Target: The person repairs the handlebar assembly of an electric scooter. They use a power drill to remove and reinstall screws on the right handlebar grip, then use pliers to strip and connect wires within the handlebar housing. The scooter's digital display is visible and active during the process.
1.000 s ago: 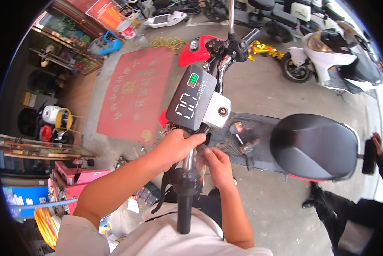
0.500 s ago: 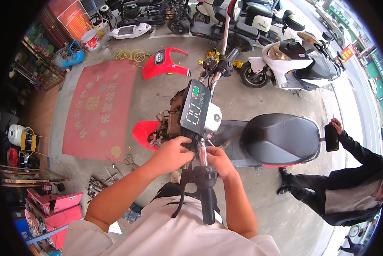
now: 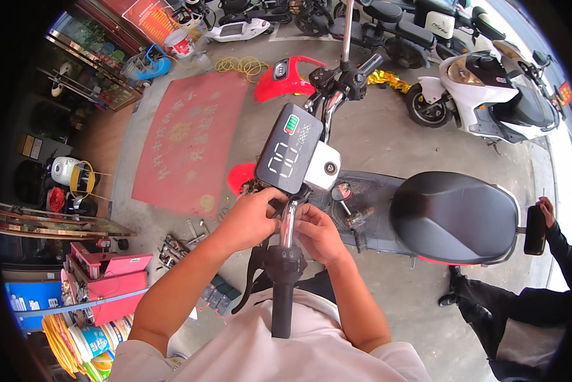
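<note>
In front of me stands an electric scooter with its front cover off. My left hand [image 3: 253, 218] is at the left side of the chrome handlebar [image 3: 290, 223], just under the lit display [image 3: 289, 149], its fingers bent and their tips partly hidden. On the bar's other side my right hand [image 3: 321, 234] is closed in a pinch, fingertips close against the tube. What either hand holds is too small or hidden to make out. Toward my chest point the black grip [image 3: 282, 309] and its brake lever [image 3: 251, 274]. A white housing [image 3: 324, 167] sits beside the display.
The black seat [image 3: 455, 216] extends to the right, where a person in dark clothes [image 3: 521, 318] stands. On the floor lie a red front cover [image 3: 286, 79], a red mat [image 3: 184, 143] and scattered tools [image 3: 174, 249]. A white scooter [image 3: 471, 83] is parked at the far right.
The view has shifted, so the surroundings sit farther right, and the handlebar has turned slightly. Both hands stay at the bar below the display; the right fingers are now drawn together beside it.
</note>
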A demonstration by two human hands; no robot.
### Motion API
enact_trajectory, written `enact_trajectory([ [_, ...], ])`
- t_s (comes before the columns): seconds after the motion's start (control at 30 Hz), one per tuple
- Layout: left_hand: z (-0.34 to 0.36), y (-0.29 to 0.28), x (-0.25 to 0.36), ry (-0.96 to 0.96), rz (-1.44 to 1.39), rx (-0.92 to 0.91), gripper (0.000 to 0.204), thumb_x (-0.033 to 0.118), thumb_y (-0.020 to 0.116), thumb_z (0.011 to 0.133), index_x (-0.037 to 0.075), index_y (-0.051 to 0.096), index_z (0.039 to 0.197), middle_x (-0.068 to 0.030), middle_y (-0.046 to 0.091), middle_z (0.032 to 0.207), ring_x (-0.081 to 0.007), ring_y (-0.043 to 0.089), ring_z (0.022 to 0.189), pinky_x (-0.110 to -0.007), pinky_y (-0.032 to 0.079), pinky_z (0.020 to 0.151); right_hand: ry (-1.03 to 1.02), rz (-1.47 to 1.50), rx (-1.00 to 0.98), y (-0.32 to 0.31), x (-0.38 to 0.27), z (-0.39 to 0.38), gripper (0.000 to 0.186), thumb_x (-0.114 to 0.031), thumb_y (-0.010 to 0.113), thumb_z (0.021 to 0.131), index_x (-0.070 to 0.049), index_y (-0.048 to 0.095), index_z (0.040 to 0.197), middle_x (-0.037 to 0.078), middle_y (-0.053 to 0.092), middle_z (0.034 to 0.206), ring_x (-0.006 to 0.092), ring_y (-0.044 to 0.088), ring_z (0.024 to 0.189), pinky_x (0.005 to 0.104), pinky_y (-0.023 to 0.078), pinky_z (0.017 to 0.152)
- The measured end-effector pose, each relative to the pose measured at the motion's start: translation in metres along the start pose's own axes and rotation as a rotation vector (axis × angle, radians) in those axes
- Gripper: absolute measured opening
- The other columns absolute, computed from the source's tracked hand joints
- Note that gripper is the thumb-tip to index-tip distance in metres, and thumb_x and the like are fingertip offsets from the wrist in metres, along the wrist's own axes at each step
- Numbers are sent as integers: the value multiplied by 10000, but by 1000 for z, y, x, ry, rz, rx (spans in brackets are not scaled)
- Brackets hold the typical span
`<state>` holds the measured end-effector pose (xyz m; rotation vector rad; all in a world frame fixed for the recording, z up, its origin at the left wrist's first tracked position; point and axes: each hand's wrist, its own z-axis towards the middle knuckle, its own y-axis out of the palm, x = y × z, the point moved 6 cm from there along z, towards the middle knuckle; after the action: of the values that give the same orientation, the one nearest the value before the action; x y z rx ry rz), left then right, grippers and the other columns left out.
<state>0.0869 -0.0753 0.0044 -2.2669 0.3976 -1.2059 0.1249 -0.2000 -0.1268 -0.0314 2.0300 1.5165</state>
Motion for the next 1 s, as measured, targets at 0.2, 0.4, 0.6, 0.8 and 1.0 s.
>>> enact_trajectory([
  [0.2, -9, 11, 6, -67, 205, 212, 366, 139, 770, 840, 1, 649, 1156, -176, 762, 856, -256, 742, 752, -360, 556, 697, 145, 255, 23, -4, 15, 0, 146, 12, 626, 934, -1, 623, 1080, 93, 685, 1047, 176, 638, 913, 335, 520, 838],
  [0.4, -2, 5, 8, -20, 219, 209, 329, 159, 785, 834, 7, 698, 1112, -139, 755, 833, -227, 738, 755, -343, 552, 695, 185, 546, 73, 7, 22, 7, 197, -112, 558, 955, 20, 637, 1078, 133, 688, 1033, 245, 680, 909, 399, 566, 877],
  [0.6, 3, 11, 6, -23, 34, 176, 349, 116, 776, 859, -3, 687, 1175, -140, 760, 876, -172, 716, 751, -324, 558, 703, 183, 530, 274, 1, 32, 8, 161, -119, 575, 942, -22, 641, 1052, 95, 686, 1017, 234, 669, 885, 399, 575, 832],
  [0.8, 10, 14, -21, -78, -32, 177, 277, 62, 714, 924, -35, 680, 1181, -82, 731, 799, -99, 654, 703, -277, 518, 638, 162, 577, 259, -13, 34, 1, 148, -69, 572, 917, -20, 659, 1025, 65, 680, 999, 192, 618, 870, 333, 519, 757],
  [1.0, 28, 10, -44, -59, -583, 188, 320, 120, 633, 977, -54, 642, 1247, -115, 718, 1103, -172, 687, 968, -329, 550, 868, 89, 569, 39, -18, 30, 6, 184, -105, 614, 925, -5, 642, 1078, 67, 662, 1010, 192, 636, 916, 369, 533, 849],
])
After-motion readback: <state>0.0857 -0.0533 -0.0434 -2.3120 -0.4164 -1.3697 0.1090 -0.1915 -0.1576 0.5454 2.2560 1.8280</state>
